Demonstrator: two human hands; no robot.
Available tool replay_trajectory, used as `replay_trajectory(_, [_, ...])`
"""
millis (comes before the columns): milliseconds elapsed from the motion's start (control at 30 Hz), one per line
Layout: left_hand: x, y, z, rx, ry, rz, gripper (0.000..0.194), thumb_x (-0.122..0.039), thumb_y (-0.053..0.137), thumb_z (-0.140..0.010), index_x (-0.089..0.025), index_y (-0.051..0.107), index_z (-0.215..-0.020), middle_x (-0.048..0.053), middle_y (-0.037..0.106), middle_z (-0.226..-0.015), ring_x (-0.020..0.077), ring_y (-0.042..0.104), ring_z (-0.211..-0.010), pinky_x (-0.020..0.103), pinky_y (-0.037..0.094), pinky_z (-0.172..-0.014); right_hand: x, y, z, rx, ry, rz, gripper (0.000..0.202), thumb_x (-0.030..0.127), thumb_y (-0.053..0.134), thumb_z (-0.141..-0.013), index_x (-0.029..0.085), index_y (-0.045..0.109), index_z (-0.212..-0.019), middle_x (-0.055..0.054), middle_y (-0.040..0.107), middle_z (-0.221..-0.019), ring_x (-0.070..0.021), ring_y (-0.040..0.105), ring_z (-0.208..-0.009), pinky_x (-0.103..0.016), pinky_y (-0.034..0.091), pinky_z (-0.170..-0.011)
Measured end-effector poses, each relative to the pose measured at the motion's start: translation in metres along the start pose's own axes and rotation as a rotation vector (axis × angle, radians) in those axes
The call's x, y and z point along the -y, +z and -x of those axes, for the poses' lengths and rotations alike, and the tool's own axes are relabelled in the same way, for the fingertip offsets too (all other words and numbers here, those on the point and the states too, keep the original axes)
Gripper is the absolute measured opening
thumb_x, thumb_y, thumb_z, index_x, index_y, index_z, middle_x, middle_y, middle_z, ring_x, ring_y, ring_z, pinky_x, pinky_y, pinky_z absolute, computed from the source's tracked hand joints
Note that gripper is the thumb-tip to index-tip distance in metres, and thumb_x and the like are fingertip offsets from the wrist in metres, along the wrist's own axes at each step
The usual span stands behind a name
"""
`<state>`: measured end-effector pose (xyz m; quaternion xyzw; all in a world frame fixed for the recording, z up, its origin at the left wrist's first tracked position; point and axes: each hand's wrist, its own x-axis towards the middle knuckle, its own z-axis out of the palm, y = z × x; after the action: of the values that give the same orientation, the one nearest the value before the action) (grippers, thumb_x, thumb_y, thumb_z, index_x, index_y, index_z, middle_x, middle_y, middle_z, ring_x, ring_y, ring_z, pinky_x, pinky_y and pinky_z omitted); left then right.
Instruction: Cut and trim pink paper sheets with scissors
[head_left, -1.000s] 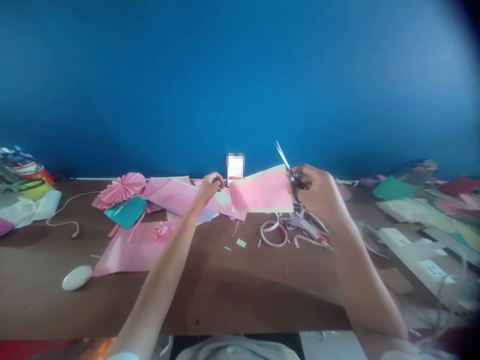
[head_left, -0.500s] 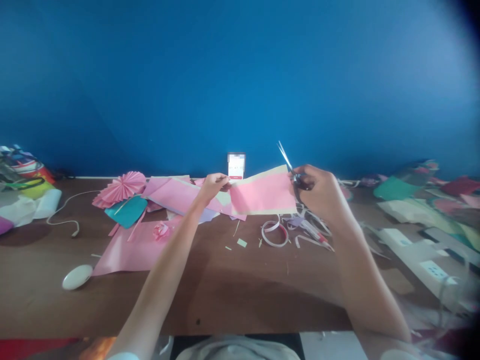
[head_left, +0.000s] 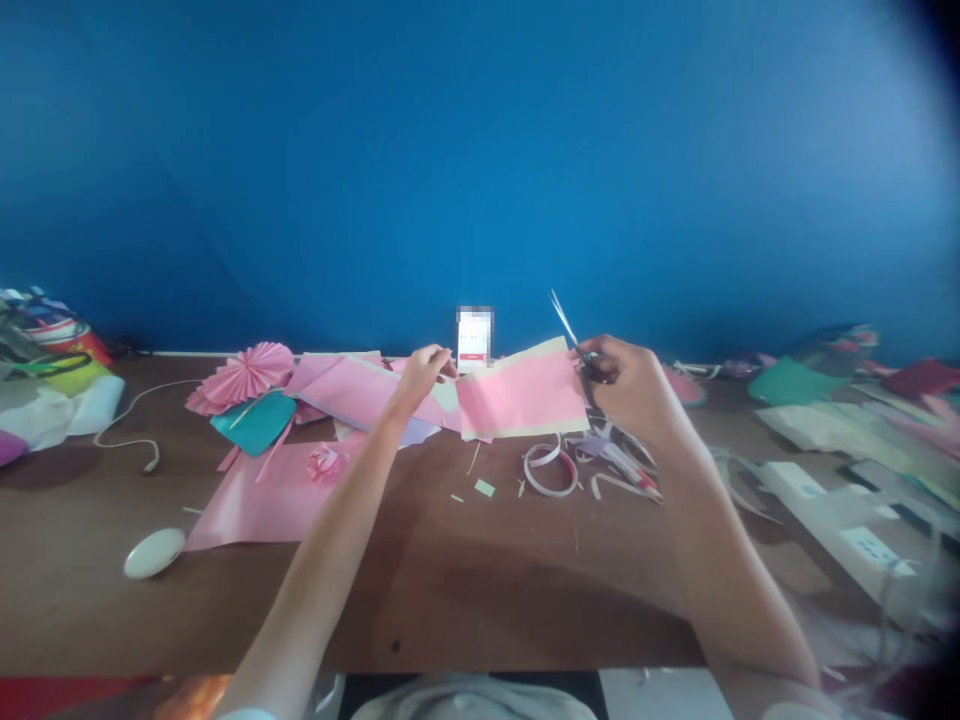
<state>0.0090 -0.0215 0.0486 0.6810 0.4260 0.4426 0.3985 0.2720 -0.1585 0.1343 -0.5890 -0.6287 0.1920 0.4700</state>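
Note:
A pink sheet of paper (head_left: pixel 521 393) with pale yellow edges is held up over the table. My left hand (head_left: pixel 427 375) pinches its left edge, fingers closed. At the sheet's right edge is my right hand (head_left: pixel 619 378), wrapped round the handles of a pair of scissors (head_left: pixel 565 318). The blades point up and to the left, above the paper's upper right corner. Whether the right fingers also grip the paper's edge is hard to make out. Behind the sheet a lit phone (head_left: pixel 474 335) stands upright against the blue wall.
Left of centre lie a pink paper fan (head_left: pixel 251 372), a teal paper piece (head_left: pixel 259 422) and a pink sheet (head_left: pixel 247 510). A white mouse (head_left: pixel 154 553) is near them. A tape roll (head_left: pixel 551 472) lies below the held paper. A power strip (head_left: pixel 874 555) stands right.
The right hand, scissors and right end of the paper have shifted slightly left and down. The left hand stays nearly where it was, still pinching the sheet.

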Motion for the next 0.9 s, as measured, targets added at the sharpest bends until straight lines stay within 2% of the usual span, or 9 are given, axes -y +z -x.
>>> replay_trajectory(100, [0.0021,-0.0001,-0.0024,0.024,0.043,-0.011,0.019,-0.03,0.05,-0.084,-0.017,0.062,-0.089,0.008,0.07,-0.094,0.0181,0.065,-0.087,0.027,0.048,-0.072,-0.0015,0.0001,-0.0007,0.006,-0.006,0.005,0.026,0.024,0.063,-0.068,0.018,0.065,-0.093,0.0,0.063,-0.062,-0.0134,0.056,-0.052,-0.022,0.04,-0.045])
replay_trajectory(200, [0.0039,-0.0001,-0.0047,0.005,0.09,-0.023,0.018,-0.022,0.054,-0.076,-0.016,0.064,-0.091,0.009,0.07,-0.096,0.0183,0.065,-0.09,0.028,0.048,-0.078,-0.0022,0.0001,-0.0006,0.008,-0.011,0.018,0.026,0.024,0.062,-0.069,0.018,0.065,-0.094,0.001,0.063,-0.062,-0.0132,0.056,-0.052,-0.022,0.039,-0.045])
replay_trajectory(367, [0.0039,-0.0005,-0.0031,-0.017,0.055,0.002,0.023,-0.036,0.06,-0.079,-0.016,0.063,-0.09,0.008,0.07,-0.09,0.0187,0.065,-0.084,0.028,0.049,-0.073,-0.0016,0.0008,-0.0002,0.015,-0.009,0.058,0.027,0.024,0.062,-0.069,0.017,0.065,-0.096,0.001,0.063,-0.063,-0.013,0.056,-0.053,-0.022,0.04,-0.046])
replay_trajectory(500, [0.0047,-0.0026,-0.0001,-0.071,0.022,-0.075,0.037,-0.046,0.046,-0.089,-0.015,0.059,-0.072,0.006,0.063,-0.067,0.0151,0.059,-0.062,0.028,0.045,-0.063,-0.0018,0.0012,-0.0002,0.01,-0.02,0.055,0.027,0.024,0.062,-0.07,0.017,0.065,-0.095,0.0,0.064,-0.065,-0.0131,0.056,-0.054,-0.022,0.039,-0.045])
replay_trajectory(600, [0.0056,-0.004,-0.001,-0.097,0.054,-0.066,0.027,-0.035,0.055,-0.084,-0.015,0.061,-0.101,0.011,0.068,-0.096,0.0159,0.062,-0.074,0.028,0.048,-0.066,-0.0025,0.0014,-0.0001,0.004,-0.028,0.067,0.027,0.025,0.062,-0.07,0.017,0.066,-0.096,0.0,0.063,-0.064,-0.0131,0.055,-0.053,-0.022,0.04,-0.046])
replay_trajectory(667, [0.0056,-0.0045,-0.0023,-0.087,0.107,-0.04,0.051,-0.026,0.063,-0.077,-0.019,0.051,-0.125,0.013,0.062,-0.119,0.0172,0.063,-0.087,0.028,0.05,-0.07,-0.0028,0.0016,0.0,0.005,-0.029,0.082,0.026,0.024,0.063,-0.07,0.017,0.066,-0.095,0.0,0.063,-0.063,-0.013,0.055,-0.053,-0.022,0.04,-0.046])
replay_trajectory(700, [0.0054,-0.0046,-0.0028,-0.076,0.126,-0.037,0.054,-0.026,0.064,-0.076,-0.02,0.05,-0.127,0.012,0.062,-0.12,0.0174,0.063,-0.088,0.028,0.05,-0.072,-0.0028,0.0018,0.0,0.005,-0.03,0.087,0.026,0.024,0.062,-0.07,0.017,0.066,-0.095,0.0,0.063,-0.063,-0.013,0.055,-0.053,-0.022,0.04,-0.047])
replay_trajectory(833, [0.0032,-0.0041,-0.0041,-0.04,0.117,-0.056,0.029,-0.035,0.05,-0.087,-0.013,0.062,-0.1,0.009,0.068,-0.082,0.0159,0.063,-0.071,0.029,0.05,-0.069,-0.0026,0.0022,0.0,0.007,-0.03,0.084,0.026,0.024,0.062,-0.07,0.018,0.066,-0.095,0.0,0.064,-0.064,-0.013,0.055,-0.053,-0.023,0.039,-0.047])
replay_trajectory(900, [0.0007,-0.0036,-0.0041,-0.057,0.137,-0.053,0.028,-0.028,0.05,-0.085,-0.014,0.061,-0.105,0.011,0.069,-0.095,0.0167,0.064,-0.079,0.03,0.05,-0.074,-0.0025,0.0021,0.0001,0.005,-0.027,0.08,0.025,0.024,0.063,-0.07,0.018,0.066,-0.094,-0.001,0.064,-0.065,-0.0131,0.055,-0.053,-0.023,0.04,-0.047])
